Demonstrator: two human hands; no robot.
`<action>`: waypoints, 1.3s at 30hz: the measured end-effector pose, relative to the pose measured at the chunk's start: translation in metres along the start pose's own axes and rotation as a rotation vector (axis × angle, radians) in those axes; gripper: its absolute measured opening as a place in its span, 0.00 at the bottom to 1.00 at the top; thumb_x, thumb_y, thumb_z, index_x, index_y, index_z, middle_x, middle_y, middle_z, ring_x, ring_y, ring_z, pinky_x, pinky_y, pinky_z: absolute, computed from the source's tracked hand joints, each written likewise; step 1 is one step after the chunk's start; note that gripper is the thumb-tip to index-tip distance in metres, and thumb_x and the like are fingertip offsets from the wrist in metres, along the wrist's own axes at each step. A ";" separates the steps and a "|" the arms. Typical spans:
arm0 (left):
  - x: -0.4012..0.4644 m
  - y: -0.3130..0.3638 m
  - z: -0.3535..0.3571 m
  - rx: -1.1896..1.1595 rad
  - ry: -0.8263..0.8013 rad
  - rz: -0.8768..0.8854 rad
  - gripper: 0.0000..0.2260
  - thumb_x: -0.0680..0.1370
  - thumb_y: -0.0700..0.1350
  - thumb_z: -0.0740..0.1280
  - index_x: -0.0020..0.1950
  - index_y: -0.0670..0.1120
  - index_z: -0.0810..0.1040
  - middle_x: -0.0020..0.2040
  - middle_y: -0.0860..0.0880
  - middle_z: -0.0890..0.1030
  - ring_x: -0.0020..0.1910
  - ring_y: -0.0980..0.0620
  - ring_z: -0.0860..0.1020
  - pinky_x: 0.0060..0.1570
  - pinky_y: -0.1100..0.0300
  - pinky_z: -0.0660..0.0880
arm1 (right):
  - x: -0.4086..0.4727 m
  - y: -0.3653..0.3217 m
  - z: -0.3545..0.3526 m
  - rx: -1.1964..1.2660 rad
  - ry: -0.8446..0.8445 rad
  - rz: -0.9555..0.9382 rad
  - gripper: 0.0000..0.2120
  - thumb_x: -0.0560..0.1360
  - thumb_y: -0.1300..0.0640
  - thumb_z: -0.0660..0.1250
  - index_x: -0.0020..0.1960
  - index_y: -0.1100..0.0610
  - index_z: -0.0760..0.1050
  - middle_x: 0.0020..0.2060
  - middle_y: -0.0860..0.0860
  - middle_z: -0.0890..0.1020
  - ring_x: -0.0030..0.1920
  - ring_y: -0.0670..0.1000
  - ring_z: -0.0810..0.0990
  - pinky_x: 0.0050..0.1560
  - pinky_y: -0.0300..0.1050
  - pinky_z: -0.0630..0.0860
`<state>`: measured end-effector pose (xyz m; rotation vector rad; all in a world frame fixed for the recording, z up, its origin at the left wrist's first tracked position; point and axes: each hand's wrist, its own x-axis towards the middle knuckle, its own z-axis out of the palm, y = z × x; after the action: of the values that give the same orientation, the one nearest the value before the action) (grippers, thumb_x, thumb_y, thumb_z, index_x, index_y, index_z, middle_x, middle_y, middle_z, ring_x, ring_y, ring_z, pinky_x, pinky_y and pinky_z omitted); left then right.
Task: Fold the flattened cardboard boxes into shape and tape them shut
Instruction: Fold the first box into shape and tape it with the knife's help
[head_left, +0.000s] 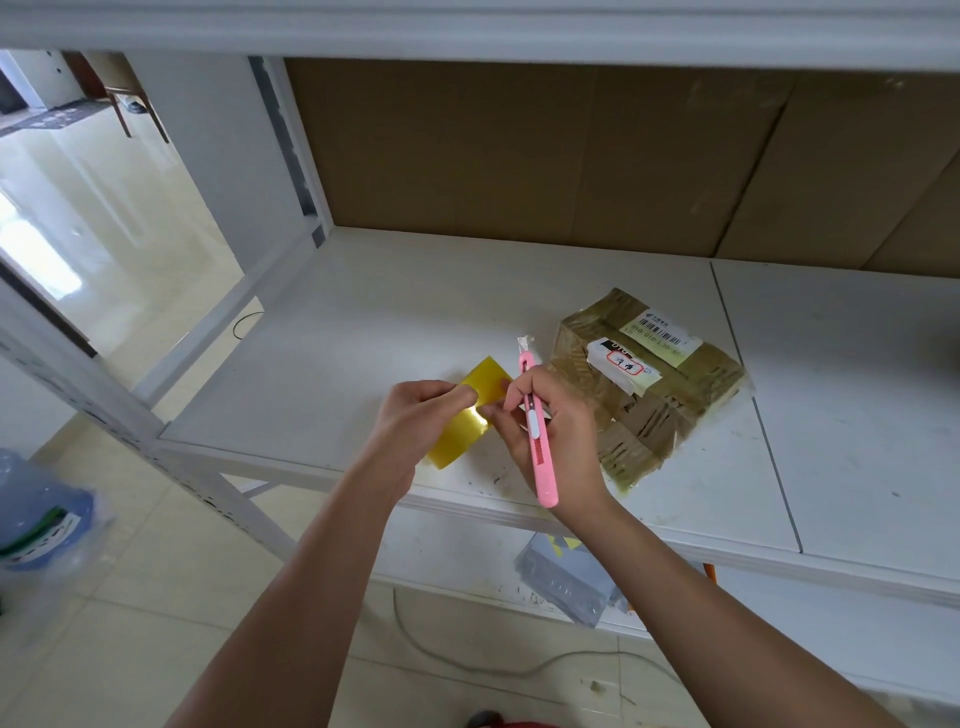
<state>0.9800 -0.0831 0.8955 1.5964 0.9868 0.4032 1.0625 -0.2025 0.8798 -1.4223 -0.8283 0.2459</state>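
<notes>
So the one taped-up box (649, 384) is sitting on the white shelf (363, 322), just right of my hands, wearing two labels: a white one with a barcode reading something like "010 010 130", and a smaller one with red-framed writing I can't make out. My left hand (415, 415) is reaching forward, its grip pinching the edge of the single yellow tape roll (470, 410) between thumb and fingers. My right hand (556, 431) is coming in from the right, fingers curling around one pink utility knife (535, 431), blade end pointing up and away, fingertips touching the tape too. Behind, flat cardboard sheets (519, 156) are leaning against the shelf's back; can't count them reliably.
</notes>
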 end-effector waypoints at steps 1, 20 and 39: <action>0.000 0.000 0.000 0.007 0.000 -0.002 0.11 0.74 0.47 0.70 0.31 0.49 0.80 0.28 0.55 0.72 0.27 0.59 0.69 0.29 0.66 0.65 | -0.001 0.000 0.000 -0.005 -0.008 -0.025 0.10 0.71 0.74 0.70 0.38 0.63 0.72 0.31 0.66 0.73 0.31 0.40 0.78 0.35 0.27 0.72; -0.005 -0.008 -0.011 -0.174 -0.088 0.043 0.05 0.65 0.52 0.69 0.31 0.56 0.83 0.31 0.56 0.78 0.36 0.56 0.72 0.40 0.57 0.66 | 0.008 -0.001 0.004 -0.087 -0.042 -0.017 0.11 0.71 0.69 0.73 0.39 0.57 0.73 0.35 0.57 0.78 0.34 0.46 0.77 0.40 0.31 0.73; -0.006 -0.009 -0.010 -0.193 -0.070 0.059 0.08 0.66 0.53 0.69 0.29 0.52 0.81 0.32 0.52 0.75 0.32 0.58 0.72 0.38 0.59 0.65 | 0.008 0.002 0.003 -0.079 -0.068 0.106 0.11 0.72 0.59 0.73 0.36 0.48 0.74 0.32 0.46 0.77 0.35 0.44 0.78 0.38 0.43 0.76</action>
<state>0.9657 -0.0814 0.8916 1.4571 0.8240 0.4662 1.0668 -0.1948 0.8806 -1.5411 -0.8264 0.3473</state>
